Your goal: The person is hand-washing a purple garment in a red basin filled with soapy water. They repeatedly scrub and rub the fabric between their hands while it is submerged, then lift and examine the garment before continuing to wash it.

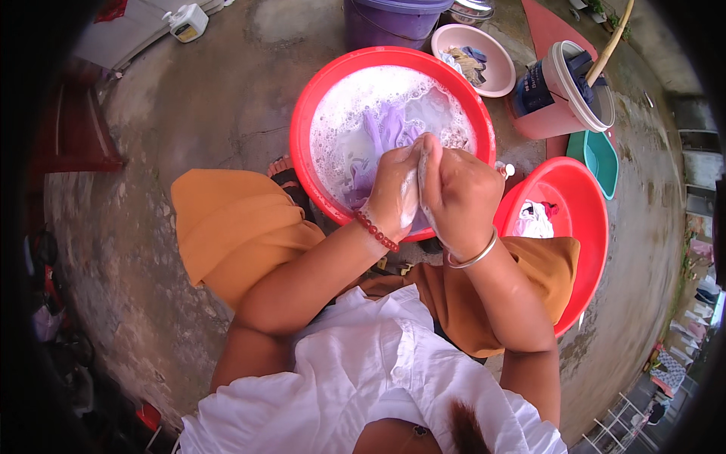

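My left hand (pixel 397 187) and my right hand (pixel 462 193) are pressed together above the near right part of a red plastic basin (pixel 302 142). Both have curled fingers and suds on the skin; a red bead bracelet is on the left wrist and a light metal bangle on the right. Purple wet cloth (pixel 391 125) lies in the foamy water and reaches up towards the hands. A little purple shows just below them, so both appear closed on this cloth, though the grip itself is hidden between the fingers.
Beyond the basin stand a purple bucket (pixel 377 25) and a pink bowl (pixel 502 62) of cloths. To the right are a white bucket (pixel 544 102) with a wooden stick, a teal basin (pixel 604 164) and a second red basin (pixel 590 227) holding clothes. A white jug (pixel 190 24) stands far left.
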A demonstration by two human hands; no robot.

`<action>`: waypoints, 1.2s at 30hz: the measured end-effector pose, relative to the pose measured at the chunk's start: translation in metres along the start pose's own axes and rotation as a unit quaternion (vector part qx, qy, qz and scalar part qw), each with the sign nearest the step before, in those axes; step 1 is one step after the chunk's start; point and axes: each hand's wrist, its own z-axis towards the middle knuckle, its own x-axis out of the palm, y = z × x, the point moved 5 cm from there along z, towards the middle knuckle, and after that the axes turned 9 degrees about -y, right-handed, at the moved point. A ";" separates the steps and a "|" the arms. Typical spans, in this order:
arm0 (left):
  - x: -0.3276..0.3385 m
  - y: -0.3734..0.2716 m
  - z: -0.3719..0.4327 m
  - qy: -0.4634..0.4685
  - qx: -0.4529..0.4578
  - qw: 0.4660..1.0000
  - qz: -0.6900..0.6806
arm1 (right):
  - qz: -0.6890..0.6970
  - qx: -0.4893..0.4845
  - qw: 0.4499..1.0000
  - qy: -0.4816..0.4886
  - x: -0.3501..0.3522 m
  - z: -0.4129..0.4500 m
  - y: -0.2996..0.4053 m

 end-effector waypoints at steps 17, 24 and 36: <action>-0.002 -0.012 0.004 -0.006 -0.013 1.000 -0.001 | 0.031 -0.023 0.999 0.015 0.003 -0.009 0.013; 0.015 -0.010 -0.010 -0.069 0.016 0.997 0.020 | -0.039 0.007 0.999 -0.015 0.005 0.007 -0.016; 0.001 -0.011 0.003 -0.045 0.008 0.999 -0.028 | 0.029 -0.012 0.999 -0.011 0.006 -0.004 0.004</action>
